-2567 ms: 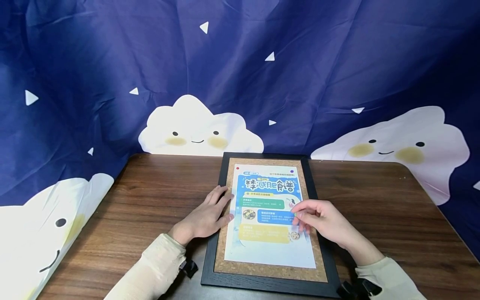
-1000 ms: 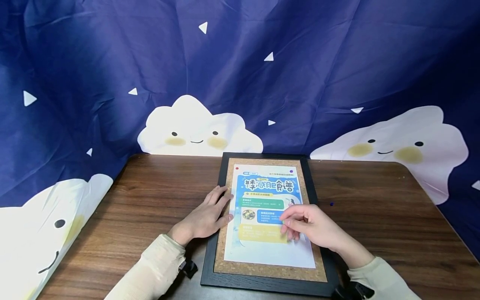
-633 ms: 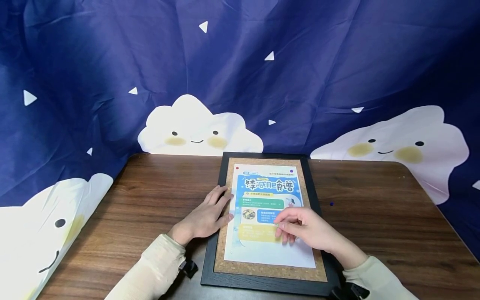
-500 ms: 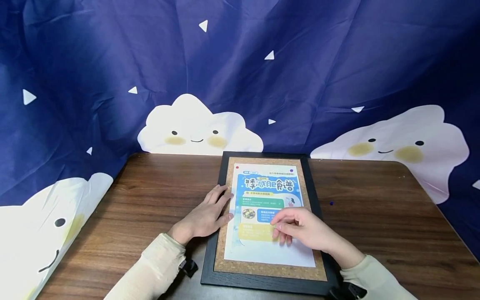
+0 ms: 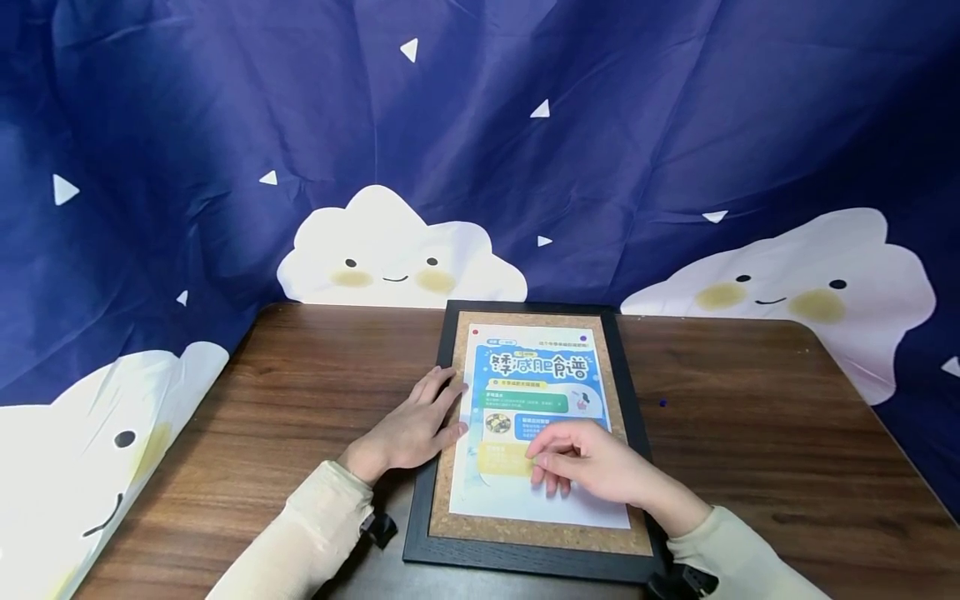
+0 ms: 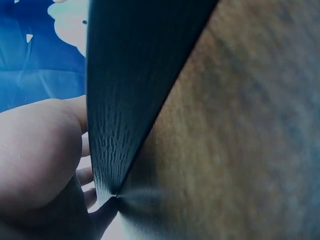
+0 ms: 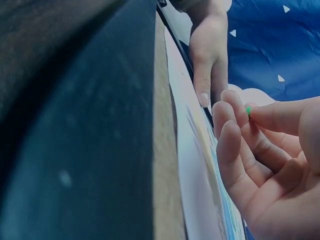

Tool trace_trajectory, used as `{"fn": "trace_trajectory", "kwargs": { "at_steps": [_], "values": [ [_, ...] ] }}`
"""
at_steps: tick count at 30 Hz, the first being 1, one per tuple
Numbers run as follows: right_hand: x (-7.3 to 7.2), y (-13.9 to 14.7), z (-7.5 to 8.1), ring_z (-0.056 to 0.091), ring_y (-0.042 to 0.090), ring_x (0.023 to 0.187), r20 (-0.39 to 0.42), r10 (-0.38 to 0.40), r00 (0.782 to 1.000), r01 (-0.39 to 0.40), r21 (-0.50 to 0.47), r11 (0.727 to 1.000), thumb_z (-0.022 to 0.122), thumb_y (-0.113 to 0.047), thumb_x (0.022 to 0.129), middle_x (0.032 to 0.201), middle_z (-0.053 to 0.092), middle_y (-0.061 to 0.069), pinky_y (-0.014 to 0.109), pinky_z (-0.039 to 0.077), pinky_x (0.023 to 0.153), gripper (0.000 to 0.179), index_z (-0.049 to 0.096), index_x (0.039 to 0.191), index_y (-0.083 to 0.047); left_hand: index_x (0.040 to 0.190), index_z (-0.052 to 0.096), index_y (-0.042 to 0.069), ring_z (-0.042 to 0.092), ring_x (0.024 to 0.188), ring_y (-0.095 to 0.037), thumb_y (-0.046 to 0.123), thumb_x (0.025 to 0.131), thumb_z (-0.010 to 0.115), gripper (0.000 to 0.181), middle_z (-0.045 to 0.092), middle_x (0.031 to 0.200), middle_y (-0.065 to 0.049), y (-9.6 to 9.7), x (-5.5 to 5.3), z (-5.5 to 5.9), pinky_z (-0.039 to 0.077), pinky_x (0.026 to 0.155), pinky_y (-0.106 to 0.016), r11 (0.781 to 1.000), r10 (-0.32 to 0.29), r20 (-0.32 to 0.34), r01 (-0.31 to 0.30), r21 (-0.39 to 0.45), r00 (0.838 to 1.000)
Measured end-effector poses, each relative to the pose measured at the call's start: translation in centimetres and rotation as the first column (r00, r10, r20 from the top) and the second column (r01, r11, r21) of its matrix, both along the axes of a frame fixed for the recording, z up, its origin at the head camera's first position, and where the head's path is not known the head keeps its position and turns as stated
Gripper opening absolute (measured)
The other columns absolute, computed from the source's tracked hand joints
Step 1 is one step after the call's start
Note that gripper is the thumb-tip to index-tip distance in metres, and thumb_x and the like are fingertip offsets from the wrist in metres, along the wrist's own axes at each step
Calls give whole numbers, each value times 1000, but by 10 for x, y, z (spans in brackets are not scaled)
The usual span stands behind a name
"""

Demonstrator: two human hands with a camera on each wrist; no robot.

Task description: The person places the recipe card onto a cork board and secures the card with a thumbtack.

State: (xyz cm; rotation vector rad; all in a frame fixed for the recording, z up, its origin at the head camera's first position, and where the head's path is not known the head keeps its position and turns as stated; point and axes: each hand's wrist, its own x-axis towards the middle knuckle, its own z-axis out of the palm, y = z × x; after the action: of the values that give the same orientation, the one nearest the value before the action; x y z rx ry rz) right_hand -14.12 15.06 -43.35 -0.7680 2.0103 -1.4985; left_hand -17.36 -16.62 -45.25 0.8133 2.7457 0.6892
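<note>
My right hand [image 5: 588, 462] is over the lower half of a printed poster [image 5: 540, 504], pinching a small green thumbtack [image 7: 248, 111] between thumb and forefinger. The poster lies on a corkboard [image 5: 540, 536] with a black frame [image 5: 525, 557]. A red thumbtack [image 5: 476, 332] sits at its upper left corner and a purple one [image 5: 582, 338] at its upper right. My left hand [image 5: 408, 433] rests across the frame's left side, fingers spread, fingertips reaching the poster's left edge. In the left wrist view, that hand's palm [image 6: 40, 150] shows beside the frame.
A small dark blue thumbtack [image 5: 663, 403] lies on the wooden table [image 5: 750, 433] to the right of the board. Behind the table hangs a blue cloth [image 5: 480, 125] printed with white clouds and triangles.
My right hand has moved left and slightly down over the poster, still pinching the green thumbtack. The blue thumbtack on the table, unseen at first, shows now. My left hand has stayed put.
</note>
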Motion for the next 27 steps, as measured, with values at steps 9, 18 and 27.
{"fn": "trace_trajectory", "kwargs": {
  "at_steps": [9,18,27],
  "values": [
    [4,-12,-2,73,16,73,11,37,999,-38,22,999,59,-5,109,97,79,23,28,62,65,19,70,116,8,167,35,5,9,168,-44,35,115,52,62,17,177,-23,1,0,2,29,132,-59,999,7,22,-6,-43,1000],
    [3,-23,-3,72,14,73,-1,57,998,-57,38,998,59,-7,109,97,80,19,28,61,65,19,71,116,6,165,37,4,13,167,-45,34,114,56,62,21,176,-23,2,-2,-3,30,130,-60,1000,16,-14,-16,-27,1000],
    [4,-31,0,72,16,74,-3,66,998,-66,32,997,59,-6,110,96,80,19,29,62,65,19,70,116,7,168,34,11,9,170,-38,43,114,52,66,18,179,-17,0,-6,-12,27,133,-56,998,32,-7,-32,-60,999]
  ]
}}
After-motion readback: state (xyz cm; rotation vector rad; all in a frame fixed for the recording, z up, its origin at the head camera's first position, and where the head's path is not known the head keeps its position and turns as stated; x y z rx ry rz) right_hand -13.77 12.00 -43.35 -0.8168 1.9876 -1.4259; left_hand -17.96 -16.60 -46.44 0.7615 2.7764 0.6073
